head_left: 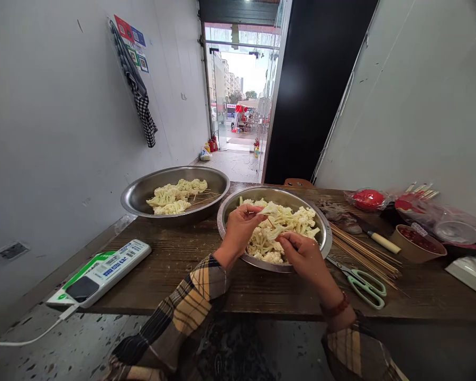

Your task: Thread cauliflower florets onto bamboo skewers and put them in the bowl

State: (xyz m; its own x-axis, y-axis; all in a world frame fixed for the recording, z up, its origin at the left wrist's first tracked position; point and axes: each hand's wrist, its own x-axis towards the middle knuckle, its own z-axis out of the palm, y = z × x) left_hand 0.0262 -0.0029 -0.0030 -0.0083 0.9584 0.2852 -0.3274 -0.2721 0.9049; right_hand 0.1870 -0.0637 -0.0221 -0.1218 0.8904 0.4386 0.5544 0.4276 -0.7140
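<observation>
Over the near steel basin [326, 233], both of my hands are at work among cauliflower florets [264, 247]. My left hand [241, 226] is closed in a pinch on a pale cauliflower floret [270, 210] at the basin's middle. Lower and to the right, my right hand [301, 251] pinches another cauliflower floret [275, 232] by its stem end. A thin brownish stick seems to show between the two florets, too small to be sure of. At the back left, a second steel basin [137, 197] holds skewered cauliflower [170, 197], with stick ends pointing right.
Right of the basin lie bamboo skewers [365, 254], green-handled scissors [367, 288], a wooden-handled knife [383, 242] and a paper bowl of red contents [418, 243]. At left, a phone [82, 288] rests on a white device [119, 270], with a white cable attached.
</observation>
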